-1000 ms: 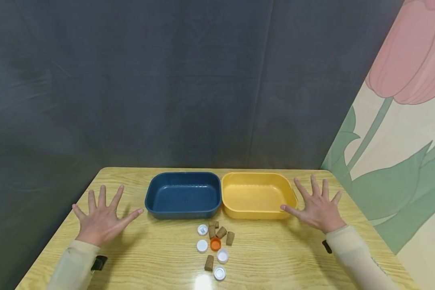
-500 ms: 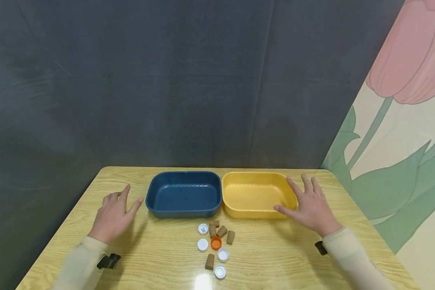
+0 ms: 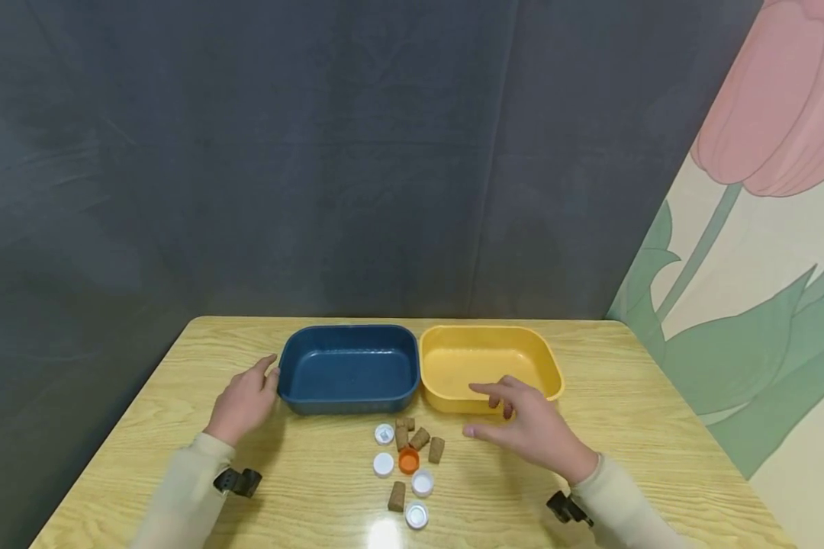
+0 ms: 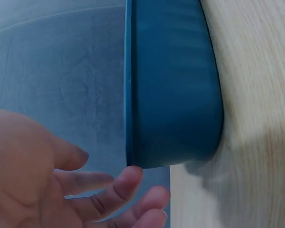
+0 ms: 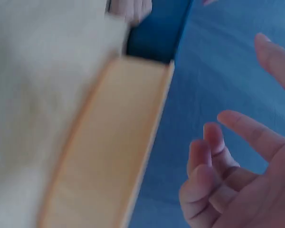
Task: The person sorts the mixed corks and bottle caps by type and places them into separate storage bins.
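The corks [image 3: 436,450] and caps [image 3: 383,464] lie on the desk [image 3: 316,488], in front of the blue tub [image 3: 348,407] and yellow tub [image 3: 477,366]. The right grip [image 3: 535,431], thumb spread from forefinger, holds nothing near the yellow tub's front; the left grip [image 3: 243,402], relaxed, holds nothing beside the blue tub, contact unclear. The corks should be light and slightly yielding: pinch their sides. The caps look light, stiff, perhaps slippery: take opposite edges.

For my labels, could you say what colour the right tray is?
The right tray is yellow, clearest in head view.
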Demonstrator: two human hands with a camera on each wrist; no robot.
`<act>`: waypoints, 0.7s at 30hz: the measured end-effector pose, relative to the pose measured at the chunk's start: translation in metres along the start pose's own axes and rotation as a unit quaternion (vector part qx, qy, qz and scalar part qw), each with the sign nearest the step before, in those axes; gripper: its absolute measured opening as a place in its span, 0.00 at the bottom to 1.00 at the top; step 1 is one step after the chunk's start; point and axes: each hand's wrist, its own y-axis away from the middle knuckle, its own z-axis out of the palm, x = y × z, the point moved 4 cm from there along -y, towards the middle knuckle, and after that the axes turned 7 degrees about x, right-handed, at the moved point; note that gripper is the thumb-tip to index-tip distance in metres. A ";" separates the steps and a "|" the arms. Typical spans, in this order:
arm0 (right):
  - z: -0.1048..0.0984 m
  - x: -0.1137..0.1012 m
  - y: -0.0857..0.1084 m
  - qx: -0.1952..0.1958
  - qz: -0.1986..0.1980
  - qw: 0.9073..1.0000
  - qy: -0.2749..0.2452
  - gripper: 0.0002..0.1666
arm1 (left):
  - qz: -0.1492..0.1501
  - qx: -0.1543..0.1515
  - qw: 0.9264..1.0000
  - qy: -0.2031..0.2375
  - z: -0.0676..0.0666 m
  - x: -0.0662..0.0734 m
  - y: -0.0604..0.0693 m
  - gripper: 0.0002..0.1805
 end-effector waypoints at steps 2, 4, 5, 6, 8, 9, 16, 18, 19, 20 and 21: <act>0.010 -0.003 0.001 -0.023 -0.008 0.999 -0.033 0.37 | -0.002 -0.005 1.000 0.001 0.003 -0.001 -0.001 0.27; 0.021 -0.003 0.002 -0.046 -0.019 0.997 -0.063 0.35 | -0.006 -0.011 1.000 0.004 0.005 -0.002 -0.001 0.27; 0.026 -0.003 0.002 -0.057 -0.024 0.995 -0.076 0.34 | -0.008 -0.016 1.000 0.009 0.006 -0.002 -0.001 0.27; 0.031 -0.002 0.002 -0.068 -0.025 0.994 -0.087 0.34 | -0.011 -0.020 1.000 0.016 0.008 -0.003 -0.002 0.27; 0.041 0.000 0.002 -0.087 -0.024 0.990 -0.106 0.34 | -0.014 -0.029 0.999 0.030 0.010 -0.004 -0.002 0.27; 0.046 0.001 0.002 -0.095 -0.025 0.989 -0.112 0.34 | -0.014 -0.033 0.999 0.036 0.011 -0.004 -0.003 0.28; 0.069 0.007 0.001 -0.137 -0.008 0.983 -0.120 0.34 | -0.008 -0.045 0.997 0.060 0.015 -0.007 -0.005 0.29; 0.073 0.008 0.001 -0.143 -0.002 0.983 -0.118 0.32 | -0.008 -0.046 0.997 0.063 0.016 -0.007 -0.006 0.29; 0.074 0.009 0.001 -0.144 -0.002 0.983 -0.115 0.32 | -0.008 -0.046 0.997 0.064 0.016 -0.007 -0.006 0.29; 0.076 0.009 0.001 -0.143 -0.004 0.984 -0.110 0.31 | -0.009 -0.046 0.997 0.065 0.016 -0.007 -0.006 0.29; 0.077 0.009 0.001 -0.142 -0.007 0.984 -0.107 0.30 | -0.008 -0.046 0.997 0.066 0.016 -0.006 -0.006 0.29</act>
